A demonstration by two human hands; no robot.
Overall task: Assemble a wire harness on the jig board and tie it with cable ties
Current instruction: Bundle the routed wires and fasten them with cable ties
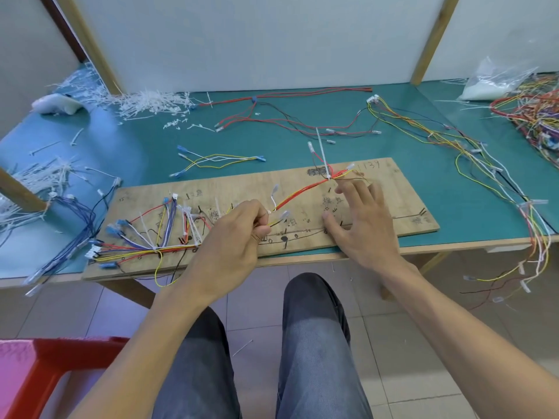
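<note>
Head view: the left hand (236, 237) pinches the thin, glossy red and yellow wires (302, 192) at mid-board, probably to hold them taut along the inked route. The right hand (360, 219) rests with fingers (367, 192) spread on the bare plywood jig board (402, 204), seemingly steadying it (it lies along the near edge of the green-matted desk (145, 140)). A stiff white cable tie (321, 149) stands upright from the far bundle, tail untrimmed.

The number 134 was handwritten near the far right corner of the board (402, 195); other pencilled marks were left unread.
</note>
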